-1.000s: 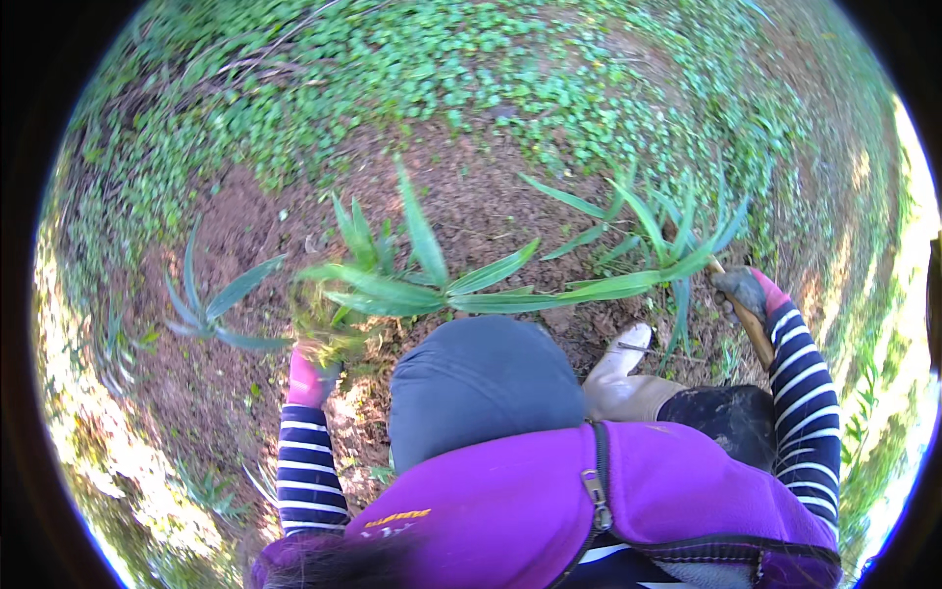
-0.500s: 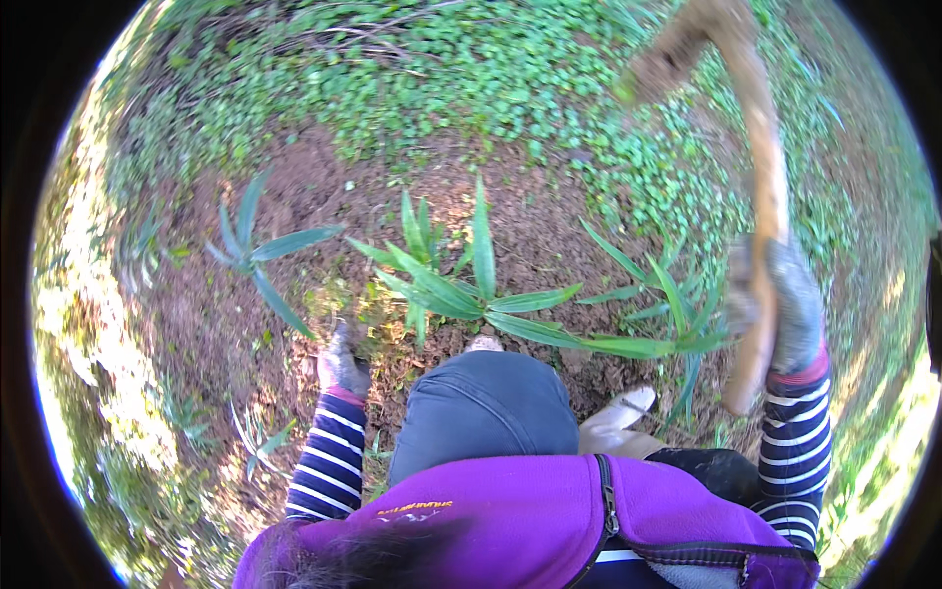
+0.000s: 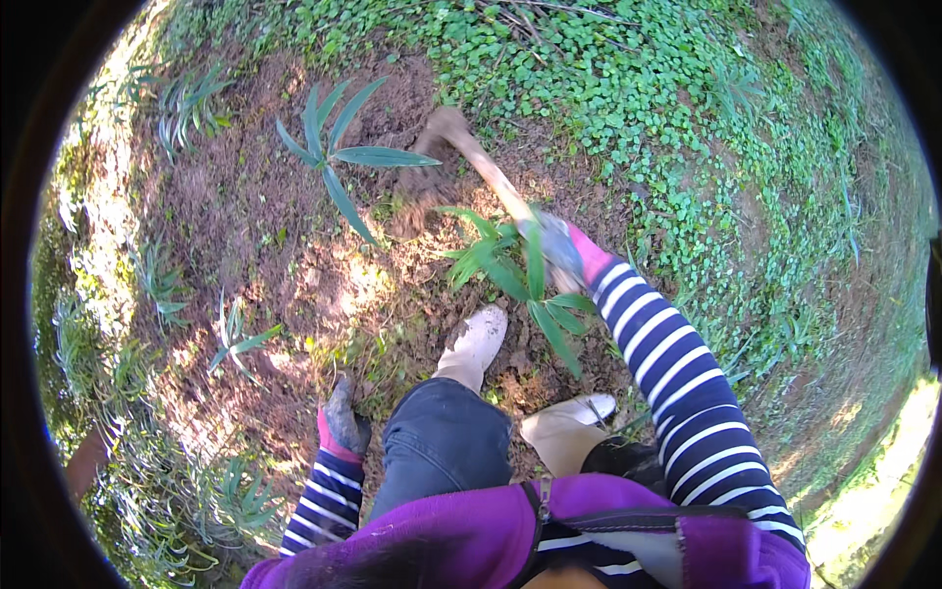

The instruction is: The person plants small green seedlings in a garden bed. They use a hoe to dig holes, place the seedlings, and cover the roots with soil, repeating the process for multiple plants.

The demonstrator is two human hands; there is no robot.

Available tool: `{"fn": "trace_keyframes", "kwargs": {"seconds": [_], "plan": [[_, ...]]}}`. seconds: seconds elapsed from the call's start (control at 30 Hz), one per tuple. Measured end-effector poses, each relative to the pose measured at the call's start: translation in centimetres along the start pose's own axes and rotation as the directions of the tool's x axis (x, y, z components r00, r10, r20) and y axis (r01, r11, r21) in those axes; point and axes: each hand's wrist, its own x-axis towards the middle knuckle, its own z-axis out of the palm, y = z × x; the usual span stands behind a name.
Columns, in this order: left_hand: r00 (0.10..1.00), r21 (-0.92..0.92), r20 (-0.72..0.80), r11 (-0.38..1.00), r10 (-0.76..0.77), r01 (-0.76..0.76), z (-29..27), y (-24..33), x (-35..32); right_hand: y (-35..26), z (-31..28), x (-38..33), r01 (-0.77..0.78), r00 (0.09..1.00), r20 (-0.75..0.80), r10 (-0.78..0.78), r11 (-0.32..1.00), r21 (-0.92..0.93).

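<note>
My right hand [image 3: 557, 253], in a grey glove with a pink cuff, is closed round the wooden handle of a short hoe [image 3: 498, 183]. The hoe's head [image 3: 417, 191] is smeared by motion, low over the brown soil beside a leafy plant [image 3: 329, 157]. Another green plant [image 3: 535, 275] partly covers my right hand and the handle. Beside my left knee, my left hand [image 3: 345, 422] is low near the weedy ground, in a similar dirty glove. Its fingers are mostly hidden, and whether it holds anything does not show.
My light, muddy boots [image 3: 474, 344] stand on loose soil. Low green ground cover [image 3: 628, 88] spreads across the back and right. Small plants [image 3: 235, 339] grow at the left, with dry twigs [image 3: 530, 25] at the far edge.
My right hand has swung the hoe from raised at the far right down and leftward to the soil. The view has shifted, and my left hand remains low by my knee.
</note>
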Motion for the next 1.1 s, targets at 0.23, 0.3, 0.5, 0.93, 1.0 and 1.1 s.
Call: {"fn": "trace_keyframes", "kwargs": {"seconds": [0.23,0.3,0.5,0.93,1.0,1.1], "plan": [[0.991,0.075,-0.074,0.990,-0.111,0.116,-4.7,-0.1,-8.6,-1.5,-2.2,-11.3,-0.211,0.974,-0.050,0.219,0.968,0.133],[0.993,0.085,-0.107,0.994,-0.053,0.063,-4.6,0.4,-10.5,-3.4,-0.6,-11.6,-0.137,0.988,-0.059,0.145,0.983,0.120],[0.985,0.183,-0.152,0.982,0.083,-0.055,-5.1,4.6,-14.3,-3.5,2.9,-9.4,0.217,0.909,-0.354,-0.218,0.975,-0.043],[0.997,0.019,-0.072,0.999,0.040,-0.039,-2.4,8.5,-18.2,-1.7,6.8,-18.6,0.170,0.716,-0.694,-0.075,0.983,0.069],[1.000,-0.044,0.025,0.999,0.010,-0.009,-0.7,9.3,-18.8,-4.3,8.3,-22.2,0.218,0.685,-0.723,-0.089,0.972,0.087],[0.976,0.254,0.106,0.943,0.193,-0.214,0.8,10.7,-20.3,-6.8,10.2,-29.5,0.328,0.715,-0.695,-0.074,0.914,0.240]]}}
